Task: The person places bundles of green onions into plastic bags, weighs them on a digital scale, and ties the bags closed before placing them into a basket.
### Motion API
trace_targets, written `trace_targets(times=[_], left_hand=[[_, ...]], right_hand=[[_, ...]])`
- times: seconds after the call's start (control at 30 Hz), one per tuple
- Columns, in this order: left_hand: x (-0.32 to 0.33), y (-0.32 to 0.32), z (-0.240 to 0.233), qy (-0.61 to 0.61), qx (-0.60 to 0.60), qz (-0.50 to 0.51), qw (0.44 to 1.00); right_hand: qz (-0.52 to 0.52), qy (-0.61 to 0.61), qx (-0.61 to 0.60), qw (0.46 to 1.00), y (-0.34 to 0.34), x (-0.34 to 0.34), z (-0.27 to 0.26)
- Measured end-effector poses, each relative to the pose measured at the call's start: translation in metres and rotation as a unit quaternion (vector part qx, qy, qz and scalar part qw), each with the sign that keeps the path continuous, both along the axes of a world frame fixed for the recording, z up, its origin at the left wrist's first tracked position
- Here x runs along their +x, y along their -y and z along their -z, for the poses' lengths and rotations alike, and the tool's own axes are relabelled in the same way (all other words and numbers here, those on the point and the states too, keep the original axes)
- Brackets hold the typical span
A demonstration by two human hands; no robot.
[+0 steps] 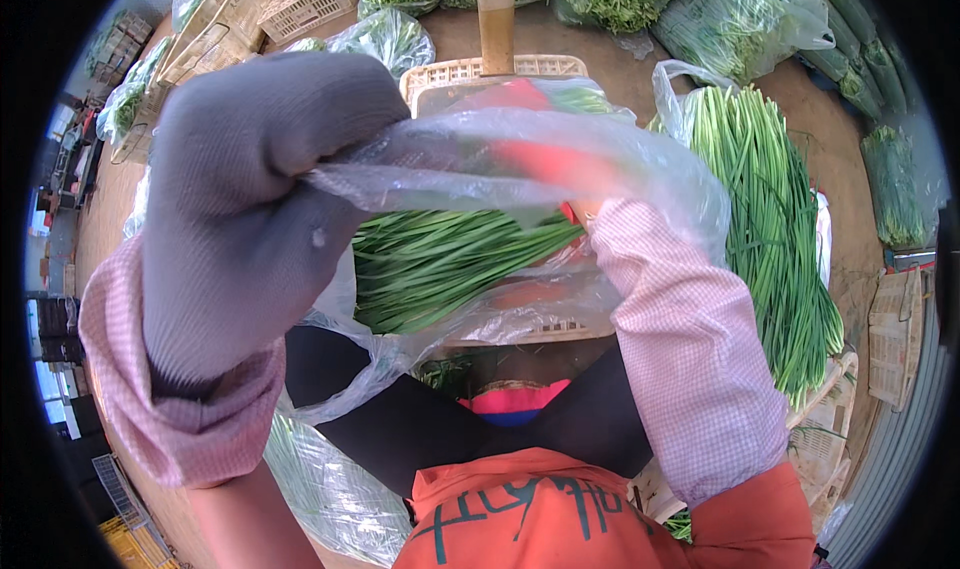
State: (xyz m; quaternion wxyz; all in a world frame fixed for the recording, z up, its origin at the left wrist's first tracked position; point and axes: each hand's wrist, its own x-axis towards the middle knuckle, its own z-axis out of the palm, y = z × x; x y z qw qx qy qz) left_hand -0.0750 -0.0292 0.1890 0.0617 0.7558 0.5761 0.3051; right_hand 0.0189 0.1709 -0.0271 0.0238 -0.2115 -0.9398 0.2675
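Note:
My left hand (255, 186), in a grey knitted glove, is raised at the left and closed on the gathered edge of a clear plastic bag (442, 186). My right hand (562, 164), in a red glove, shows blurred through the plastic. The film covers it and reaches back over the checked sleeve cuff, so its fingers cannot be made out. Below both hands lies a bunch of garlic chives (450, 265), pointing left to right. More clear film (525, 314) lies along the near side of the bunch, over a pale plastic crate rim (532, 335).
A tall pile of garlic chives (765, 239) stands close on my right, above a crate (821, 434). A post (495, 25) rises just beyond the work spot. Bagged greens (742, 29) line the far side. Wrapped greens (337, 486) lie by my left leg.

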Motion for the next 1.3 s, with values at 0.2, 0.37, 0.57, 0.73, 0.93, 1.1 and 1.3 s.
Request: trace_targets(times=[0.2,0.37,0.57,0.73,0.93,1.1,1.3], left_hand=[[0.019,0.005,-0.020,-0.035,0.016,0.024,0.999],[0.011,-0.016,0.016,-0.214,0.054,-0.091,0.971],[0.008,-0.009,0.015,-0.221,0.152,-0.086,0.959],[0.015,-0.001,0.012,-0.287,0.171,-0.113,0.936],[0.024,0.008,0.001,-0.313,0.178,-0.122,0.925],[0.017,0.008,0.003,-0.309,0.210,-0.095,0.923],[0.018,0.013,0.000,-0.292,0.187,-0.115,0.931]], right_hand=[[0.004,0.005,-0.020,1.000,-0.003,0.004,-0.009],[0.036,0.028,-0.097,0.994,0.005,0.035,-0.016],[0.055,0.060,-0.186,0.979,0.031,0.052,-0.032],[-0.158,-0.016,0.096,0.983,0.029,0.074,-0.020],[0.007,-0.006,0.075,0.997,0.028,0.060,-0.035],[0.029,-0.041,0.070,0.996,0.011,0.051,-0.022],[0.008,-0.045,0.073,0.996,0.015,0.045,-0.024]])
